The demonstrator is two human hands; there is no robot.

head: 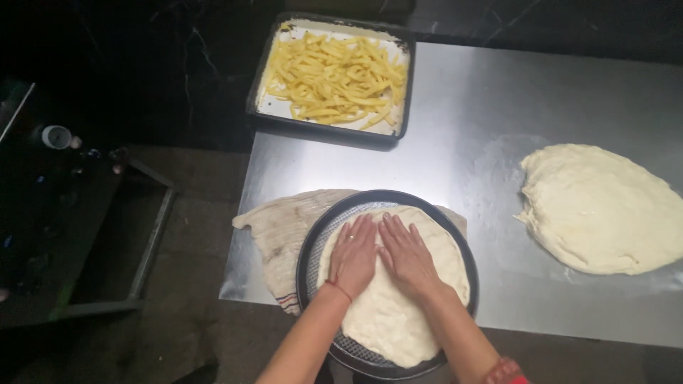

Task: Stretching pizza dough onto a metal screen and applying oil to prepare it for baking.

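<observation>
Pressing both palms flat on the dough (398, 299), I am working low at the near edge of the table (469, 114). My left hand (353, 257) and right hand (407, 257) are lying side by side, thumbs touching, fingers straight and close together, gripping nothing. The dough is sitting inside a round dark pan (313, 249) with a perforated bottom, covering most of it and leaving a bare strip on the left. The pan is resting on a ribbed cloth (274, 235) that is sticking out to the left, over the table edge. Off to my right, well apart, a second sheet of dough (605, 210) is lying spread on the floured metal. Farthest back, a dark rectangular tray (398, 43) is holding a pile of pale potato strips (334, 78) on white paper.
</observation>
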